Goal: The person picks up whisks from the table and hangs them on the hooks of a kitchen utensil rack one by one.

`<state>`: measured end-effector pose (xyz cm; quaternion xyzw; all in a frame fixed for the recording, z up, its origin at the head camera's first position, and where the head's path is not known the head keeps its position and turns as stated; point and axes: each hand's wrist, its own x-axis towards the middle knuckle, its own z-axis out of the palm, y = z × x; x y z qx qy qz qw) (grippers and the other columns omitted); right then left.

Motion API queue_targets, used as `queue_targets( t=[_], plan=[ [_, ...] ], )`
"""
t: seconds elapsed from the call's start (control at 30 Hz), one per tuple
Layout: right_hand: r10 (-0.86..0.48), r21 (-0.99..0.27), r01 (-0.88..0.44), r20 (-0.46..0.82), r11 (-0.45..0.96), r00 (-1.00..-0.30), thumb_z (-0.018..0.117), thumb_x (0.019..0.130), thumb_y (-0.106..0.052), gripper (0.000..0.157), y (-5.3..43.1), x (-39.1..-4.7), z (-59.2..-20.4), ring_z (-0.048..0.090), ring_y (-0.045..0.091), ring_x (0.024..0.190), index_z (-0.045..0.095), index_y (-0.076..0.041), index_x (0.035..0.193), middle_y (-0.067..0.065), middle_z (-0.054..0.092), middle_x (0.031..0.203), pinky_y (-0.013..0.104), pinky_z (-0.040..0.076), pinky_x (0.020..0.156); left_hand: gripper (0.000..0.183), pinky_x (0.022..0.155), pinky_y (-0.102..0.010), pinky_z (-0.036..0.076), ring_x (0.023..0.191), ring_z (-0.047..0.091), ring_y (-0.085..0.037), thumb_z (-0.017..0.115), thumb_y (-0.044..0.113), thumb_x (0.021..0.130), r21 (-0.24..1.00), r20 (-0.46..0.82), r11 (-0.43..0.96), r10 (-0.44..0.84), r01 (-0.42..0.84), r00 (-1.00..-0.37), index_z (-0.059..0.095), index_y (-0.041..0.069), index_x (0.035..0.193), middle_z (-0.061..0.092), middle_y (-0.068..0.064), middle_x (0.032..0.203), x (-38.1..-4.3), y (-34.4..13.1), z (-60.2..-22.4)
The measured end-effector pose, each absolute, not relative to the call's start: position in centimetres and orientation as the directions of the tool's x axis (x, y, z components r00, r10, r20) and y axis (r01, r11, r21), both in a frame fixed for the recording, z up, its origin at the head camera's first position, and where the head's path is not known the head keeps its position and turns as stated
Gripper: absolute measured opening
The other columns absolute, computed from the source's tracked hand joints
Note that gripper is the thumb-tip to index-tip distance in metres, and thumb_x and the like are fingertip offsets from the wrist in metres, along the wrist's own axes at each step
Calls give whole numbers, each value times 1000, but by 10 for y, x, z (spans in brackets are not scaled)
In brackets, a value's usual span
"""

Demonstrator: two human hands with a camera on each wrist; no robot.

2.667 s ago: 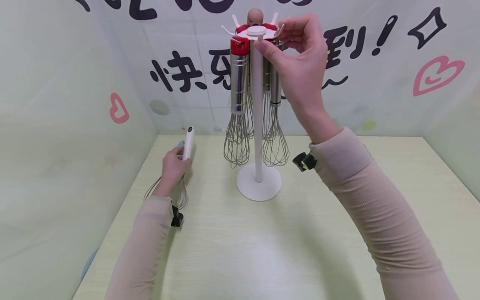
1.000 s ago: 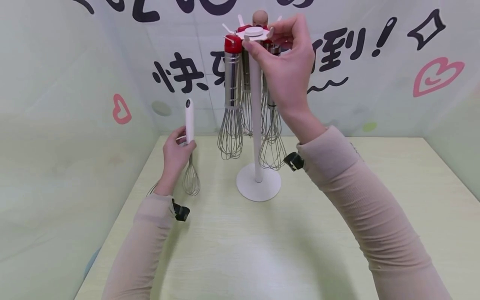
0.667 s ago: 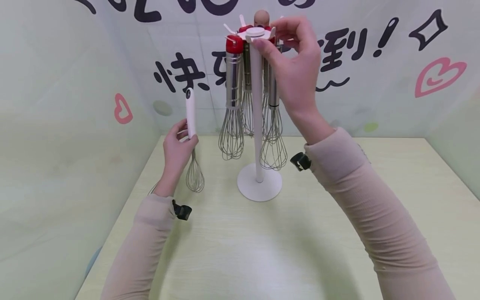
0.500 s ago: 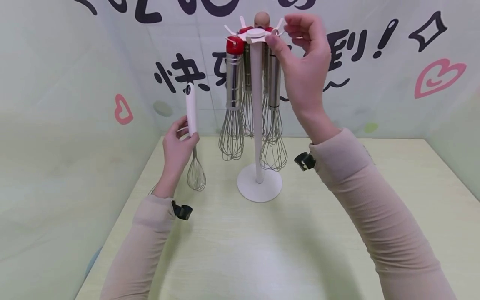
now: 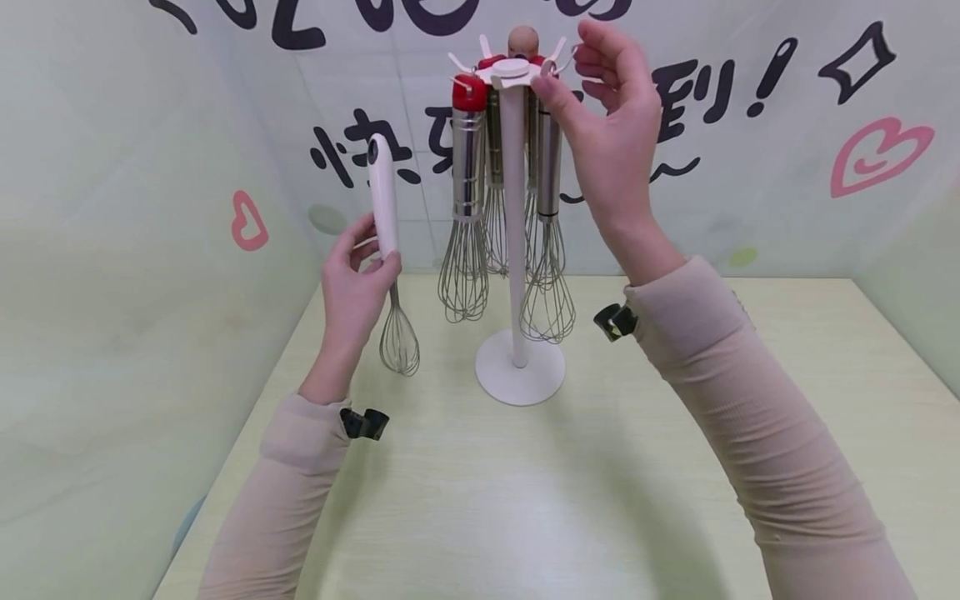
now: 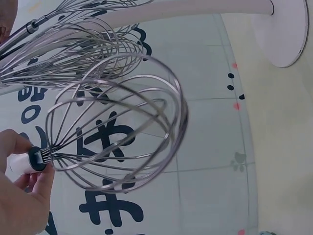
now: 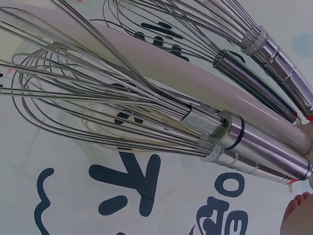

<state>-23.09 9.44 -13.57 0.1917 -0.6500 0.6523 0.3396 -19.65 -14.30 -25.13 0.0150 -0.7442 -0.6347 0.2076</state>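
Observation:
My left hand grips a white-handled whisk near the lower end of its handle. The whisk is raised left of a white stand, tilted slightly, with its wires down. In the left wrist view its wire loops fill the middle. By the top of the white stand is my right hand, fingers spread from the thumb. The thumb is at the hook that bears a steel-handled whisk. A red-capped whisk hangs on the left side, with other whisks partly hidden behind the pole.
The stand's round base rests on the pale wooden table. Behind hangs a printed cloth with black writing. Black wrist cameras are strapped at both sleeves.
My left hand has lifted the white-handled whisk from the table, upward and slightly right. My right hand turned the stand's top, then let go and moved slightly right, its fingers parting.

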Motion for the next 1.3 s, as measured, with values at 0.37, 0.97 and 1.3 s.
queue_targets(
  t=[0.37, 0.97, 1.3],
  plan=[
    [175, -727, -686, 675, -4, -717, 72, 81, -2, 39, 94, -234, -135, 56, 10, 89, 60, 6, 118, -3, 58, 93, 22, 49, 93, 52, 97, -26, 53, 108, 54, -14, 61, -1, 85, 934, 354, 138, -273, 328, -894, 52, 9, 135, 54, -6, 126, -183, -135, -235],
    [162, -748, -663, 652, -24, -741, 73, 80, -1, 35, 96, -233, -134, 56, 11, 85, 61, 6, 112, -4, 58, 88, 21, 49, 87, 52, 93, -24, 54, 107, 57, -14, 61, -4, 84, 902, 431, 94, -273, 421, -860, 53, 7, 134, 57, -2, 121, -168, -124, -218],
    [164, -785, -616, 600, -70, -783, 75, 78, -1, 32, 93, -231, -130, 56, 11, 82, 62, 2, 106, -3, 58, 86, 21, 49, 83, 53, 92, -23, 55, 107, 57, -14, 61, -5, 84, 886, 462, 96, -262, 453, -847, 52, 6, 135, 57, 0, 121, -167, -120, -213]
  ],
)
